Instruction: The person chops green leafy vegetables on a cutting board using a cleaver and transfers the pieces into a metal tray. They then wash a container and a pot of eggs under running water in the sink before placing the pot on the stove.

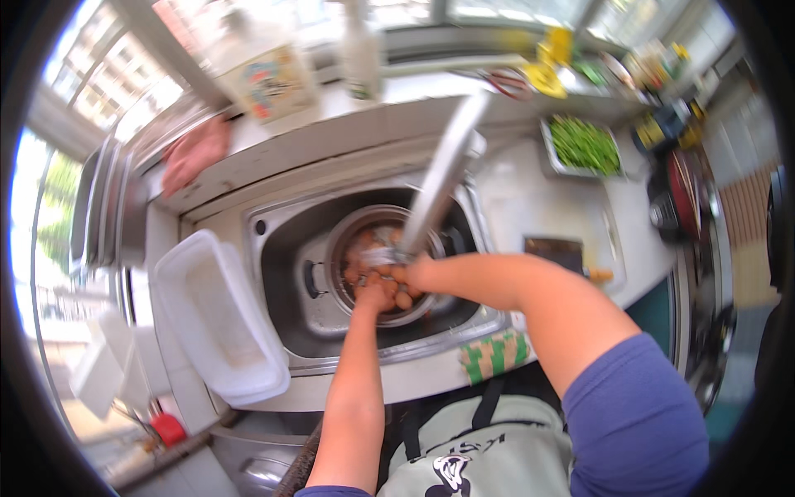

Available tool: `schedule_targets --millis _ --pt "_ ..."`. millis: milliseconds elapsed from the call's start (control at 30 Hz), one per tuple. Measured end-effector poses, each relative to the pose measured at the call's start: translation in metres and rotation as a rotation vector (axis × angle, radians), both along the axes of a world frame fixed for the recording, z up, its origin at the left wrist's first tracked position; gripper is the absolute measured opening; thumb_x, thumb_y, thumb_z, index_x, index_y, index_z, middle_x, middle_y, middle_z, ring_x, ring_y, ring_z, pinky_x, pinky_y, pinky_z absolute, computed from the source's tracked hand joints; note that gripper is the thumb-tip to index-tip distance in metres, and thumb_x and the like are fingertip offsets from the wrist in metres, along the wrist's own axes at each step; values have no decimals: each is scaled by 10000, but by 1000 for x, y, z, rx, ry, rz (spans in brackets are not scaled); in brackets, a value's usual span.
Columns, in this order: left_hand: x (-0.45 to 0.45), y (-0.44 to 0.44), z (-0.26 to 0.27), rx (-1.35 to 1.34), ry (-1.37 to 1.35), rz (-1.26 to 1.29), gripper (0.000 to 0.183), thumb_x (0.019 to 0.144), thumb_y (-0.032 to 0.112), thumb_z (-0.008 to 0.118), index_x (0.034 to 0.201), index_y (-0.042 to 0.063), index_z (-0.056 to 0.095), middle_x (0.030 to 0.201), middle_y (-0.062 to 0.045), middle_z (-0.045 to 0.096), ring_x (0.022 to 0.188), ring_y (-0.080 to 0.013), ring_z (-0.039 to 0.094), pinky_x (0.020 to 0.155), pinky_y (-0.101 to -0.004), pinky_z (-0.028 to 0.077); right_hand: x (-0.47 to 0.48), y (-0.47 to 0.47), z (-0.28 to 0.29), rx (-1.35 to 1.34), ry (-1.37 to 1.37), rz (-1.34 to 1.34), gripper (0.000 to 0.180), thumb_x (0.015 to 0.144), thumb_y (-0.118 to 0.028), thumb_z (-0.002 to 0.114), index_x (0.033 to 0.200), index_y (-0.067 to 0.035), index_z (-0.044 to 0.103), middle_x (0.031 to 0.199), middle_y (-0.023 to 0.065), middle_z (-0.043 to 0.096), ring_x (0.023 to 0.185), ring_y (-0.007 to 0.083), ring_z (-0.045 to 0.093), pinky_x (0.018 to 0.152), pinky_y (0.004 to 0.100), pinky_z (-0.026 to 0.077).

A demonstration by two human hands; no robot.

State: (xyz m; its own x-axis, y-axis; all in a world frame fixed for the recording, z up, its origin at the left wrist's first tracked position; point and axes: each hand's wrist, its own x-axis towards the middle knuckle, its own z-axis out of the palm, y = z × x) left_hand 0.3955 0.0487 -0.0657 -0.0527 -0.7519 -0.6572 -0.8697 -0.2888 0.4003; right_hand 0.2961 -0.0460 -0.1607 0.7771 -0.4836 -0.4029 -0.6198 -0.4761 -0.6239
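A metal pot (333, 273) with a dark side handle stands in the stainless steel sink (289, 348). Several brown eggs (403, 300) lie inside it, and a stream of water seems to fall on them from the metal faucet (444, 171). My left hand (376, 294) reaches in among the eggs at the pot's near side. On the right, my right hand (421, 273) is also in the pot, just below the faucet's end. Eggs, water and blur hide the fingers of both hands, so I cannot tell whether either holds an egg.
White plastic tubs (217, 317) stand left of the sink. A green and white cloth (494, 357) lies on the front edge. Rightward are a cutting board (546, 208), a cleaver (554, 251) and a tray of cut green vegetables (584, 146). Bottles (361, 62) line the sill behind.
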Motion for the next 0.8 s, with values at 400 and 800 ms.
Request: schedule_targets --millis 400,800 --pt "25 -9 -11 -108 906 1241 297 858 170 431 1122 38 461 998 -71 554 893 -205 564 755 -325 442 29 -15 125 -9 296 283 237 745 -218 525 937 -103 604 894 105 609 794 227 568 694 338 450" --pt "34 -9 -41 -54 1134 1489 340 864 207 460 1177 77 437 1097 -62 507 967 -181 506 797 -321 408 -3 -40 138 -60 -65 101 243 738 -159 452 843 -25 625 826 198 607 816 305 595 722 377 467"
